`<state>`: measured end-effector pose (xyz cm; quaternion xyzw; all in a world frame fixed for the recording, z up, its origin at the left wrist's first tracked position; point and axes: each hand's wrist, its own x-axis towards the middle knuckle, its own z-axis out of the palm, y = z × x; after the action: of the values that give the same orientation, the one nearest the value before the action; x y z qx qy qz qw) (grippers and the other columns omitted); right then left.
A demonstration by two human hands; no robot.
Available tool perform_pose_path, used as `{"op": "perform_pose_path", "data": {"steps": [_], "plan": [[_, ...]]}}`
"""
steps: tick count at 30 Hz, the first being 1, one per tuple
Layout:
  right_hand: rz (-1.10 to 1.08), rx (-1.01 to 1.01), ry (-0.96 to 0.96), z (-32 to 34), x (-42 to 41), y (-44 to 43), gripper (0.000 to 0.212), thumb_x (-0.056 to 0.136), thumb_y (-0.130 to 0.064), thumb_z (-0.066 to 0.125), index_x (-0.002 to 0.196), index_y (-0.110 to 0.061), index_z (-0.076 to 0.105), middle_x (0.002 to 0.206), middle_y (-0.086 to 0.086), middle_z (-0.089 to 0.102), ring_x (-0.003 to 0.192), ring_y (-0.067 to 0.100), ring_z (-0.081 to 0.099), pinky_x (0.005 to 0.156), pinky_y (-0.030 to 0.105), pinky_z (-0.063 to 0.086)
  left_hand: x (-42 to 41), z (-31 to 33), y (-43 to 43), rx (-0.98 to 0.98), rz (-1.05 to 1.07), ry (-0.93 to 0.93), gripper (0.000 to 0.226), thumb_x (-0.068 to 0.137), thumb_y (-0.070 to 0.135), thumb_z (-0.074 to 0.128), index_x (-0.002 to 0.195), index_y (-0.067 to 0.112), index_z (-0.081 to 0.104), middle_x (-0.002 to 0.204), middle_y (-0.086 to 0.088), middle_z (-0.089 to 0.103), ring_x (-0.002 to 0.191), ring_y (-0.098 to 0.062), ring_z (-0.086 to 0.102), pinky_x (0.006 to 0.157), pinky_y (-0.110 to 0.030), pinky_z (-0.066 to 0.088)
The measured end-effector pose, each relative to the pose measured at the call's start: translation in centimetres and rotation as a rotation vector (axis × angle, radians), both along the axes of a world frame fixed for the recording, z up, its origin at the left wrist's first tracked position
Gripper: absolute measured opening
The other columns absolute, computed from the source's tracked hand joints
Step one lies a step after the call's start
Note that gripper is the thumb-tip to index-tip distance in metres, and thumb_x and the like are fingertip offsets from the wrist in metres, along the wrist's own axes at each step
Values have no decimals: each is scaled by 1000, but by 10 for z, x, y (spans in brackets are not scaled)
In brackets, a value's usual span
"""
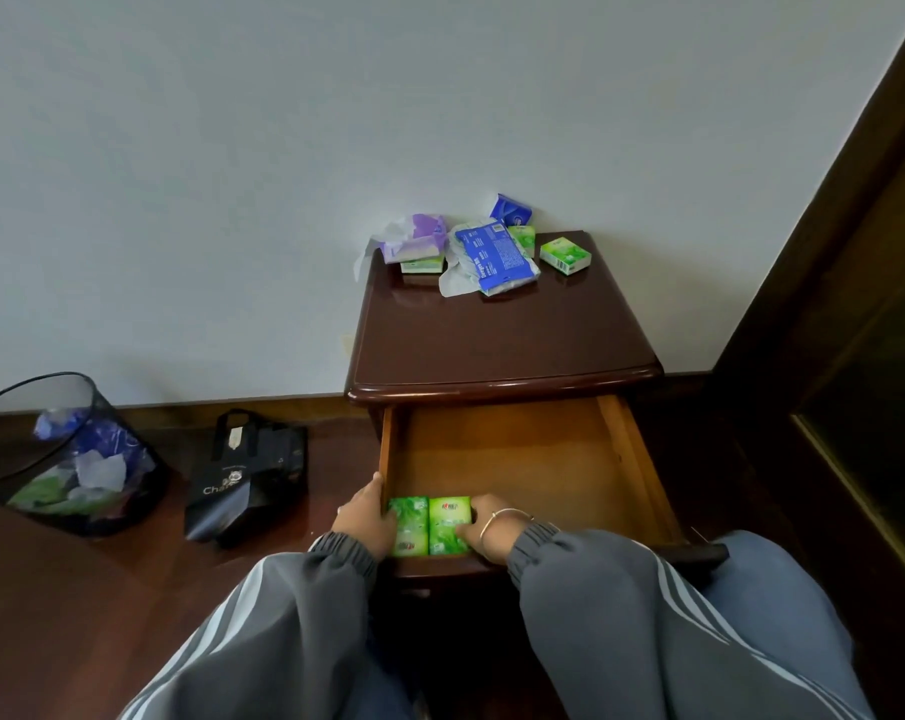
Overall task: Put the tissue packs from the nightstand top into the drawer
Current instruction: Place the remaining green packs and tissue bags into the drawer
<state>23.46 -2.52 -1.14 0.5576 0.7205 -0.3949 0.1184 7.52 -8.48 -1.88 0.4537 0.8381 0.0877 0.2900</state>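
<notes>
The dark wooden nightstand [497,335] has its drawer [518,449] pulled out toward me. Two green tissue packs lie side by side at the drawer's front left corner. My left hand [364,517] grips the left green pack [408,522], thumb up by the drawer's left wall. My right hand [484,522] holds the right green pack [447,522] from its right side. On the nightstand top sit a large blue pack [494,257], a purple pack [416,239], a small dark blue pack [512,210] and green packs [564,255].
A black mesh bin [60,454] with rubbish stands on the floor at the left. A black bag [247,480] lies beside it, close to the nightstand. Dark wooden furniture [855,356] rises on the right. The wall is right behind the nightstand.
</notes>
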Motion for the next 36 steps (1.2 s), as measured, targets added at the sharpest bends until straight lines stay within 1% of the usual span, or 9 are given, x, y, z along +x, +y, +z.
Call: {"op": "perform_pose_path", "data": {"steps": [5,7,10,12,15,19,27,32,36], "plan": [[22,-24,13,1,2,0,32,94,-25,50,118,-6,58,118,14,63,101,28,60,79,31,44,1,4,2,-36,-16,-2,66,95,15,45,153,12,14,150,-11,38,133,-31,43,113,-43,31],[16,-28,30,0,2,-1,34,94,-24,49,124,-7,55,124,14,60,109,29,59,80,32,44,0,3,2,-33,-7,-25,66,95,15,45,153,13,14,151,-10,37,134,-32,42,113,-43,30],[-20,-8,105,-2,3,-2,63,95,-22,51,149,-10,20,148,11,38,132,27,42,104,32,37,0,-3,-1,41,-59,69,63,95,15,44,152,11,19,156,-7,28,140,-28,32,116,-40,26],[-20,25,159,-3,4,-2,71,94,-21,53,151,-13,11,154,8,28,139,24,32,111,31,30,3,-9,0,140,-153,189,59,94,12,43,150,15,26,158,-1,22,143,-22,25,117,-41,25],[8,53,208,-6,7,1,65,94,-17,52,150,-14,19,155,6,25,141,22,28,113,29,26,11,-10,10,121,-390,254,62,87,4,41,146,20,34,151,1,37,139,-17,33,117,-39,21],[84,47,222,-8,5,0,63,94,-12,49,150,-16,19,157,5,21,143,20,24,115,28,23,19,-6,23,-110,-624,411,53,84,6,42,136,19,42,134,0,52,130,-19,43,118,-46,-3],[100,32,190,-8,4,2,59,94,-14,48,147,-14,24,152,8,29,137,24,33,111,30,30,30,0,31,-255,-610,430,44,85,10,46,129,13,42,132,-6,52,130,-25,43,116,-53,-7],[28,138,277,-2,14,1,57,94,-22,51,146,-16,29,151,4,33,137,21,34,110,29,30,26,1,24,-103,-531,380,52,82,4,43,132,18,41,132,-1,52,131,-19,43,119,-43,0],[-32,406,452,21,34,18,42,90,-21,58,131,-17,51,134,1,54,122,16,51,101,22,38,17,13,22,293,-422,276,57,79,-1,45,132,17,50,136,1,52,127,-21,46,112,-32,27]]}}
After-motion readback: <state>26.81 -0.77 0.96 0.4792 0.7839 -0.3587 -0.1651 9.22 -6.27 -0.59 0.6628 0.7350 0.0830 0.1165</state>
